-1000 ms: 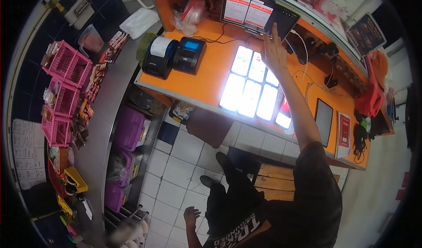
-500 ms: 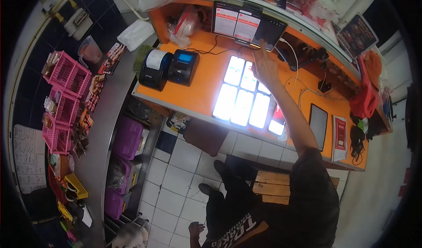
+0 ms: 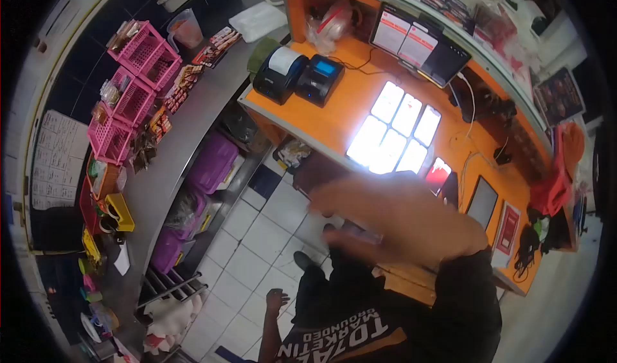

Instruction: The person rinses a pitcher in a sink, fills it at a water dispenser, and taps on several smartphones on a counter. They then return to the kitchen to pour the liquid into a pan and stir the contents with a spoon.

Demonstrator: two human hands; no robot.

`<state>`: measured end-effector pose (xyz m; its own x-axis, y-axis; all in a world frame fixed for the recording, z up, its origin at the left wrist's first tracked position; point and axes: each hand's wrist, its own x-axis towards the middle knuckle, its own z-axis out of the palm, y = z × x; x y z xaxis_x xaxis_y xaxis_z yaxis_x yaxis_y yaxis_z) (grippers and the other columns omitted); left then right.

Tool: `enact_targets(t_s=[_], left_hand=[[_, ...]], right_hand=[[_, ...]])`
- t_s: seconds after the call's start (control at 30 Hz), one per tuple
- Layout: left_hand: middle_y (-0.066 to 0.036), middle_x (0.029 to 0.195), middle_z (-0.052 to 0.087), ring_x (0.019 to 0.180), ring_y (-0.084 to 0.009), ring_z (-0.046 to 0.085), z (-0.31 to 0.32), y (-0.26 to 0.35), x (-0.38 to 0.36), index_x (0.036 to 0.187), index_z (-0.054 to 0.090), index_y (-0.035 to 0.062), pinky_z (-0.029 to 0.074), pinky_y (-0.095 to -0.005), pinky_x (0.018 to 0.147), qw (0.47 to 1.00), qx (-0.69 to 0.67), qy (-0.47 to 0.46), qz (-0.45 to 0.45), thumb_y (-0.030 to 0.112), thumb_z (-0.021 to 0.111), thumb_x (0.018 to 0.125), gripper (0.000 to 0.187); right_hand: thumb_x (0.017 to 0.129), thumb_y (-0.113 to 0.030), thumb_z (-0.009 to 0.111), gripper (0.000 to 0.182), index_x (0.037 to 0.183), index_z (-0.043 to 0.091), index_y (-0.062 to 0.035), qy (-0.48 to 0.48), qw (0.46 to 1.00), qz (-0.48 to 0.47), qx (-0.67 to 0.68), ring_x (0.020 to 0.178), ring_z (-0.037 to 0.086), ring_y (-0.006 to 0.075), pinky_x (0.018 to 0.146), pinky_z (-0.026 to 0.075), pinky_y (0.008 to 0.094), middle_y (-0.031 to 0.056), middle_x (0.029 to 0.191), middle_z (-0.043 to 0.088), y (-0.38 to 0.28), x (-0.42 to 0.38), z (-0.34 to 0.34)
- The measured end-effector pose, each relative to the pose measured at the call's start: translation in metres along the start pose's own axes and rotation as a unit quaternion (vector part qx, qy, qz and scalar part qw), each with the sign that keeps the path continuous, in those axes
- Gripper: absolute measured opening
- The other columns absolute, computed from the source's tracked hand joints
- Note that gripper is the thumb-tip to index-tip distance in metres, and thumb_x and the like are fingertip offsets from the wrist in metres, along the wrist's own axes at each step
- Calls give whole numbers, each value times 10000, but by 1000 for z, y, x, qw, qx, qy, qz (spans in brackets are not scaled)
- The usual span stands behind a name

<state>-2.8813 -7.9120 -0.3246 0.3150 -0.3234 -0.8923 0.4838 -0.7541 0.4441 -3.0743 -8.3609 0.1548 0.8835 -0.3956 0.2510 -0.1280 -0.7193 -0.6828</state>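
My right hand (image 3: 366, 208) is raised close to the camera, in front of the counter's near edge; its fingers are smeared by motion, and what it holds, if anything, is not visible. Low over the tiled floor hangs my left hand (image 3: 277, 299), fingers apart and holding nothing. Several phones with bright white screens (image 3: 388, 147) lie in rows on the orange counter (image 3: 347, 102), and one shows a red screen (image 3: 439, 173). Behind them stands a tablet (image 3: 418, 44) with white and red panels. My right forearm covers part of the counter edge.
Two black printers (image 3: 278, 73) stand at the counter's left end. A dark tablet (image 3: 482, 201) and a red-and-white card (image 3: 507, 226) lie on the right. Pink baskets (image 3: 132, 99) line the steel worktop (image 3: 186, 128), with purple bins (image 3: 215, 160) below. Cables run across the counter.
My right hand has come back from the standing tablet toward the camera. The view has shifted, so the counter and baskets appear further right. My left hand remains low at my side.
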Motion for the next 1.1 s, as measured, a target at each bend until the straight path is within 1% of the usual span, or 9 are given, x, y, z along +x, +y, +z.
enact_targets(t_s=[0.1,0.13,0.23,0.33,0.5,0.53,0.67,0.8,1.1], left_hand=[[-178,860,645,690,-273,669,3,-19,18,1095,506,2,529,-331,551,999,-14,22,-32,175,541,898,265],[-169,846,646,687,-265,670,-10,-64,32,1076,507,5,525,-322,536,976,83,-5,201,159,529,900,234],[-167,845,647,686,-262,670,-9,-73,1,1075,507,6,523,-321,535,999,2,43,21,161,527,900,234],[-166,844,647,686,-260,670,-7,-79,-25,1075,507,8,522,-320,534,998,-22,56,-25,162,526,900,235],[-163,842,647,685,-256,669,3,-87,-38,1075,507,10,520,-319,533,997,-18,56,-45,165,524,899,235],[-162,841,647,685,-255,669,4,-85,-37,1075,507,10,520,-319,533,997,-16,55,-48,166,523,899,235],[-160,840,647,684,-252,669,11,-64,-31,1074,507,12,519,-318,532,998,-14,54,-37,168,522,899,235],[-158,838,647,684,-249,669,24,-27,-24,1074,507,14,517,-316,531,996,-7,94,-2,170,520,899,235],[-163,861,644,689,-254,671,26,0,-31,1098,501,17,517,-326,535,997,-46,59,-25,193,511,900,265]], right_hand=[[856,-47,564,360,1215,531,-47,-140,952,50,267,870,642,229,704,531,320,118,1084,632,-47,23,-4],[872,-93,565,342,1203,532,-13,-118,934,-7,338,875,643,247,724,534,340,146,1078,628,-52,27,-4],[874,-140,598,365,1185,528,38,-28,860,-132,492,860,644,262,743,543,366,179,1050,626,-66,36,15],[819,-64,660,403,1195,522,-13,80,847,-139,506,805,643,218,691,546,325,124,1010,639,-81,39,44],[818,-14,480,275,1090,458,17,-81,831,-53,548,815,607,319,699,477,386,185,878,574,-65,63,46],[838,-18,482,193,1029,464,-5,-20,821,-82,565,748,581,320,660,448,398,162,824,552,-62,64,68],[934,-102,449,214,1117,465,8,-216,855,-81,464,845,597,283,692,470,396,164,927,558,-29,21,113],[874,-137,529,212,1029,482,-2,-311,886,-207,274,836,582,305,685,481,405,143,903,516,-23,-57,182],[765,-130,605,393,1110,495,22,-380,885,-189,193,887,588,320,718,491,404,165,949,540,-3,-103,195]])
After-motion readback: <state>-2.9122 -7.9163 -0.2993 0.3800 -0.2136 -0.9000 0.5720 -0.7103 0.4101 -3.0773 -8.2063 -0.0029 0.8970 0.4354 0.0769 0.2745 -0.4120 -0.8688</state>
